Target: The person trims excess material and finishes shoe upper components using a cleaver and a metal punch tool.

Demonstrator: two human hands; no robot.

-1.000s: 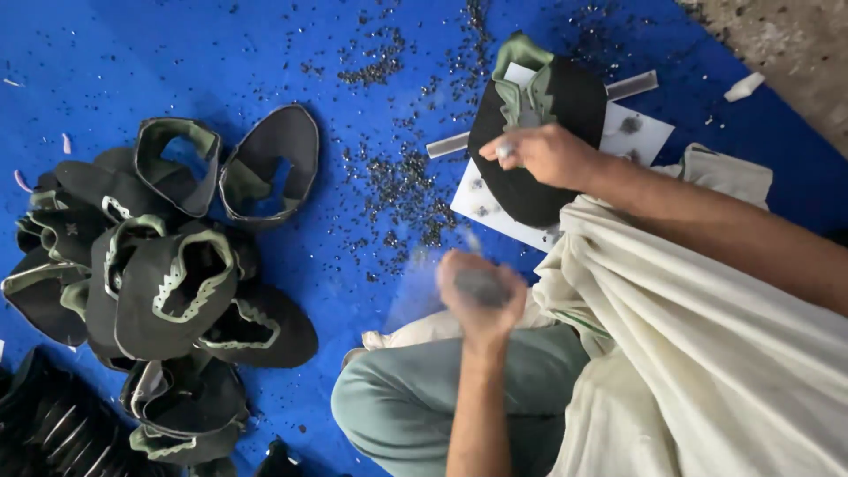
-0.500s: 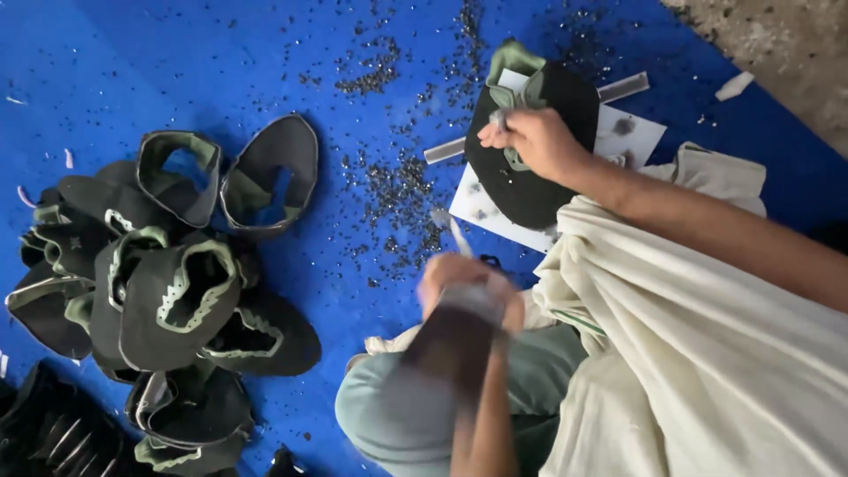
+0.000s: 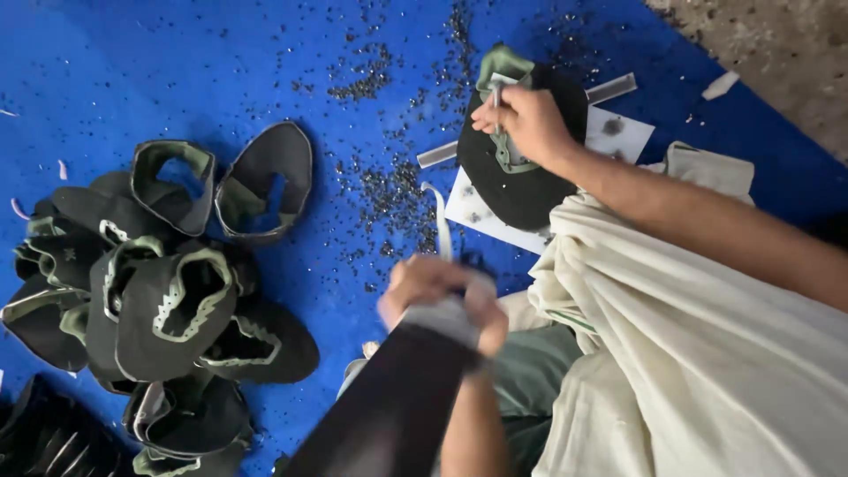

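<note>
My right hand (image 3: 528, 124) rests on a black shoe upper with pale green trim (image 3: 517, 190) and pinches a thin metal rod (image 3: 496, 99) upright against the green edge. The upper lies on a white board (image 3: 468, 208). My left hand (image 3: 442, 296) is lower, near my knee, closed around a dark, blurred, club-like tool (image 3: 397, 406) that reaches toward the camera. Motion blur hides the tool's shape. The two hands are well apart.
A heap of black and green shoe uppers (image 3: 159, 300) lies at the left on the blue mat (image 3: 177, 79). Small dark punched bits (image 3: 389, 190) are scattered across the mat. A flat metal bar (image 3: 609, 88) pokes out behind the board. Bare concrete (image 3: 777, 62) shows top right.
My left hand has drawn down and back, and the dark tool now looms large and blurred. My right hand shifted slightly on the upper and now shows the metal rod.
</note>
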